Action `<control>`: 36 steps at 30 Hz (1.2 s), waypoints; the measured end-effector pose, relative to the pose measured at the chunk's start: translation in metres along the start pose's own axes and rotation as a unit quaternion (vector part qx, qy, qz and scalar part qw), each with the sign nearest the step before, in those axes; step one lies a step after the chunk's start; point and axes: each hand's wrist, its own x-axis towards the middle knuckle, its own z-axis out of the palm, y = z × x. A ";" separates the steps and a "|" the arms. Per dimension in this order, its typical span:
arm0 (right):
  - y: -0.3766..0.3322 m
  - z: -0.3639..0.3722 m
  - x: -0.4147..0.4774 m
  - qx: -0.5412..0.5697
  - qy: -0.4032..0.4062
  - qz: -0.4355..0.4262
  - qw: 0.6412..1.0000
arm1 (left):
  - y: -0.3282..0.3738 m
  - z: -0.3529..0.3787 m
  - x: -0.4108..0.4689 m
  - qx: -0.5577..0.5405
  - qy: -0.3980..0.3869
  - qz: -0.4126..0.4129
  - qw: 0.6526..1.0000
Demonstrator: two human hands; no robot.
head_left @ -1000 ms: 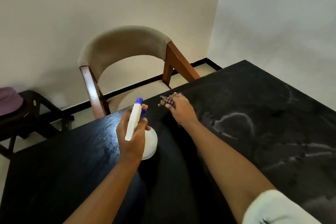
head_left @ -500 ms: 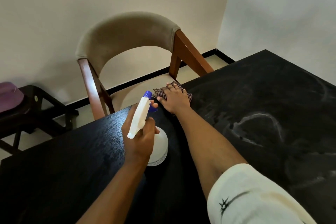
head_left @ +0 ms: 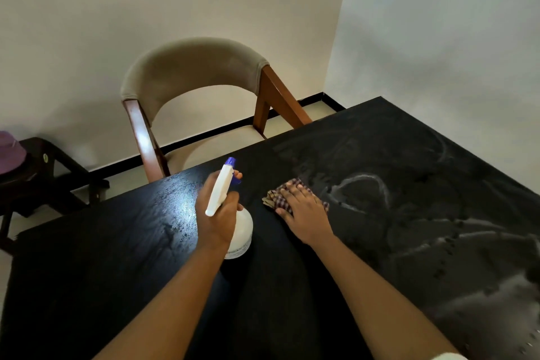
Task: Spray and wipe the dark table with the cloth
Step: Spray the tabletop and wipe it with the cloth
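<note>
Our right hand point(head_left: 306, 215) is pressing flat, fingers straight, on the checked cloth point(head_left: 273, 197) on the dark worktop point(head_left: 117, 257). Our left hand point(head_left: 216, 219) is gripping the spray bottle point(head_left: 244, 231). We are thinking slow, firm strokes over the white streaks point(head_left: 365, 181) beside it are the best way.

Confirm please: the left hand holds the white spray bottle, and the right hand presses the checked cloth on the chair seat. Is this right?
The cloth's place is wrong: the head view shows the right hand pressing the checked cloth on the dark table. The left hand does hold the white spray bottle.
</note>
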 end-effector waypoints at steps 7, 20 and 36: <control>0.023 -0.011 -0.111 0.002 0.002 0.034 0.999 | 0.009 -0.007 -0.079 -0.013 -0.026 -0.013 1.000; 0.056 -0.045 -0.314 0.009 -0.011 0.158 0.987 | 0.040 -0.023 -0.199 0.035 -0.080 -0.028 0.996; 0.098 -0.093 -0.517 0.106 -0.243 0.205 0.942 | 0.118 0.015 -0.382 0.047 -0.061 -0.065 0.995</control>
